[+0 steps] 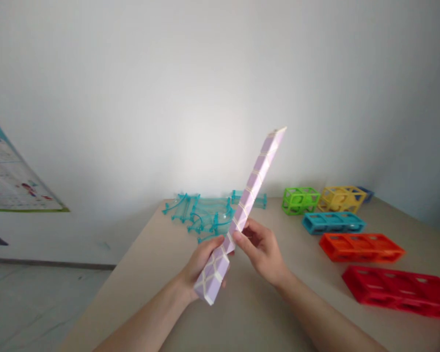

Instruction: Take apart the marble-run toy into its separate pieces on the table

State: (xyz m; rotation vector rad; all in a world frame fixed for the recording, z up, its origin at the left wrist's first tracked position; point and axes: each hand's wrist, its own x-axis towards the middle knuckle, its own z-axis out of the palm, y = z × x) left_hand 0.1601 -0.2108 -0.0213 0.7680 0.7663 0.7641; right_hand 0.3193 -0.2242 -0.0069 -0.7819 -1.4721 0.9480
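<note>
A lilac twist snake puzzle [248, 195] with white seams slants up to the right in front of me. Its upper stretch is straight, and its lower end is turned into a wider, bent section. My left hand [201, 261] is wrapped around the lower part, thumb on the front. Just above, my right hand [262, 249] pinches the puzzle between thumb and fingers. Parts of the fingers of both hands are hidden behind the puzzle.
Clear teal plastic track pieces [209, 215] lie at the back of the table [150, 274]. On the right stand green [300, 200] and yellow [342, 198] frame blocks, with teal [333, 222], orange [363, 247] and red [403, 291] ones nearer. A poster [14, 176] hangs left.
</note>
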